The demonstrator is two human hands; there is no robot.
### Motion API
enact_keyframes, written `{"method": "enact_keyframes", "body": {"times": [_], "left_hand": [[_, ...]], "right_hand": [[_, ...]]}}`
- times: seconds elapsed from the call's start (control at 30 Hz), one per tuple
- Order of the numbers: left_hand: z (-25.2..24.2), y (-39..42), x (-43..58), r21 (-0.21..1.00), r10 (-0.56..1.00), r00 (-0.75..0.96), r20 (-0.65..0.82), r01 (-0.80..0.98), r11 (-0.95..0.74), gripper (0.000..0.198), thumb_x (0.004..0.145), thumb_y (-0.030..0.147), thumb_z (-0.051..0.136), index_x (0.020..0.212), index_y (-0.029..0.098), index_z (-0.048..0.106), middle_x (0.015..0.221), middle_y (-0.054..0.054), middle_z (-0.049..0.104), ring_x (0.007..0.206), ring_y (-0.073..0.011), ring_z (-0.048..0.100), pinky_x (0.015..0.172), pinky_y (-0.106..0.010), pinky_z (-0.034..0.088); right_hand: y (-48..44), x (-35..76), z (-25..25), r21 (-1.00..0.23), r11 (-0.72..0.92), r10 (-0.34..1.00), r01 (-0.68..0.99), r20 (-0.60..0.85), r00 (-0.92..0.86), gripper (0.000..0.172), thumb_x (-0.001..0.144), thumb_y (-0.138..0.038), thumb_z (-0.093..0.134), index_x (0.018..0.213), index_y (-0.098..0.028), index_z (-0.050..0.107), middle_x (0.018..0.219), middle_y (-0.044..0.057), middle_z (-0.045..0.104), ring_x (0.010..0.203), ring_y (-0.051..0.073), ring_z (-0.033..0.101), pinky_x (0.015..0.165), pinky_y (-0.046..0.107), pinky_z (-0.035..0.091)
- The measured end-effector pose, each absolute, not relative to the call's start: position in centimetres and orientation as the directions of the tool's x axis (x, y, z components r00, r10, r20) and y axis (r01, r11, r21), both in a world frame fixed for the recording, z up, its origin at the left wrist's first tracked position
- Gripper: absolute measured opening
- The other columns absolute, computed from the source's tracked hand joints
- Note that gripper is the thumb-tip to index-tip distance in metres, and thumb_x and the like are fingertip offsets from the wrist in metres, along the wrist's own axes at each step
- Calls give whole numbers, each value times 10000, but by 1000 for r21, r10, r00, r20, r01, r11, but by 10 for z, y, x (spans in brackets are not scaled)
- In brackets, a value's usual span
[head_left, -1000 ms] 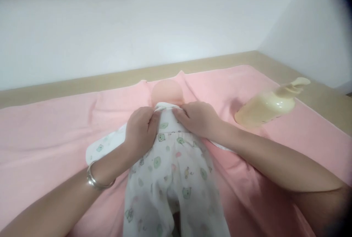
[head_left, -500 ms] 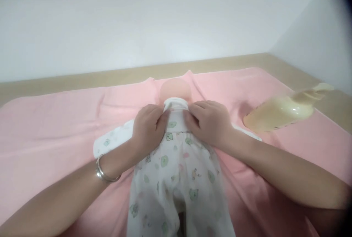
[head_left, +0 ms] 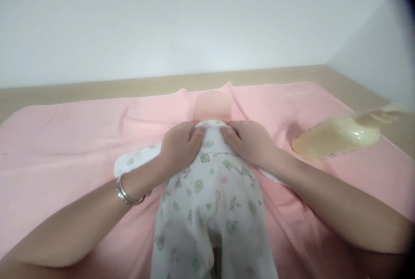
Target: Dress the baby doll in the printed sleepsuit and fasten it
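Note:
A baby doll lies on its back, its smooth bald head (head_left: 212, 105) at the far end. It wears a white printed top, whose sleeve (head_left: 139, 158) sticks out to the left, and loose white trousers (head_left: 210, 192) with green animal prints. The trousers' wide waistband (head_left: 214, 138) reaches high up the chest, near the neck. My left hand (head_left: 181, 145) grips the band's left side, thumb in front and fingers hidden behind. Opposite it, my right hand (head_left: 251, 141) grips the right side the same way.
Beneath the doll spreads a creased pink blanket (head_left: 65, 141) on a tan surface (head_left: 275, 74). A pale yellow pump bottle (head_left: 337, 136) is on the right, close to my right forearm. A white wall (head_left: 194, 24) rises behind.
The waistband's upper edge has moved up toward the neck, covering the strip of top seen before. Both hands keep their grip. The view has shifted slightly.

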State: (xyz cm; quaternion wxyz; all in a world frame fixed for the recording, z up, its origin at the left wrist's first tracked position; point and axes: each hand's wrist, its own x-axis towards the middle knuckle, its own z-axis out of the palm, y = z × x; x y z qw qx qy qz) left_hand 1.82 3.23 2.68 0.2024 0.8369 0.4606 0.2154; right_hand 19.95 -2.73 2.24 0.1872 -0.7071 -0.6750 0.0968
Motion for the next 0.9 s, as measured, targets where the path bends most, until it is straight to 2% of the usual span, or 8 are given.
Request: {"method": "enact_keyframes", "body": {"times": [0.9], "left_hand": [[23, 34, 18, 531, 858, 479, 185, 686, -497, 399, 893, 413, 315, 573, 187, 392, 571, 10, 509, 546, -127, 456, 503, -264, 302]], "right_hand": [[-27, 199, 24, -404, -8, 993, 915, 101, 53, 442, 917, -455, 254, 622, -194, 455, 561, -7, 506, 513, 120, 410, 511, 264, 207]]}}
